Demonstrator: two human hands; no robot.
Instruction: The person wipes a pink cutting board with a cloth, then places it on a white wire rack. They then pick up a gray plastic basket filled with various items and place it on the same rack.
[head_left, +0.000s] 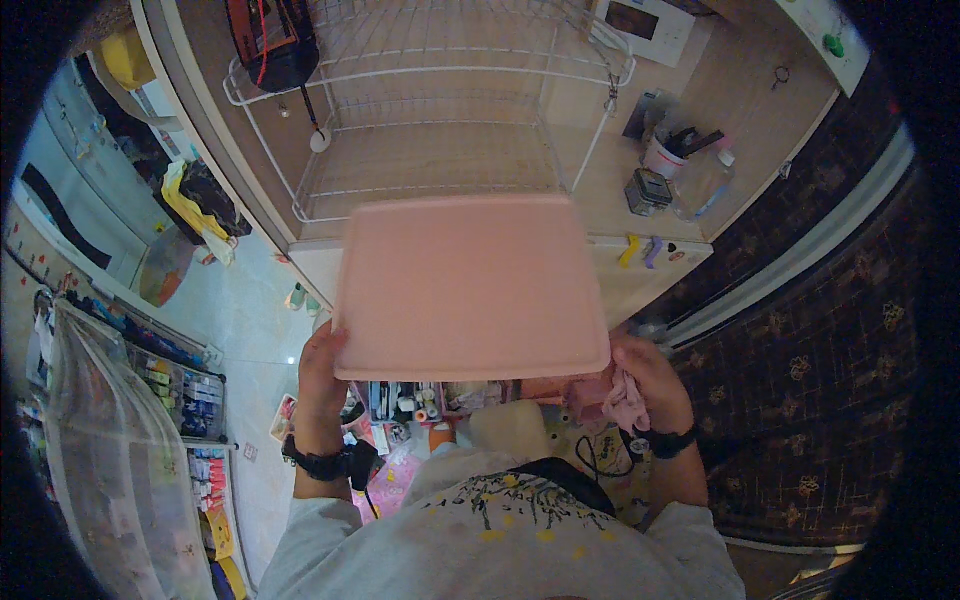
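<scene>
A flat pink rectangular lid or board (472, 289) is held up level in front of my chest. My left hand (322, 364) grips its near left corner, with most of the fingers hidden underneath. At the near right corner, my right hand (641, 367) holds the edge together with a crumpled pink cloth (626, 401) that hangs below it. Dark bands circle both wrists.
Beyond the pink piece stands a white wire rack (442, 71) in a wooden shelf unit. A pen cup (664, 157), a small dark box (648, 192) and a clear bottle (705, 187) stand right of it. Filled bins (405, 401) lie below; a patterned dark curtain (802, 375) hangs at right.
</scene>
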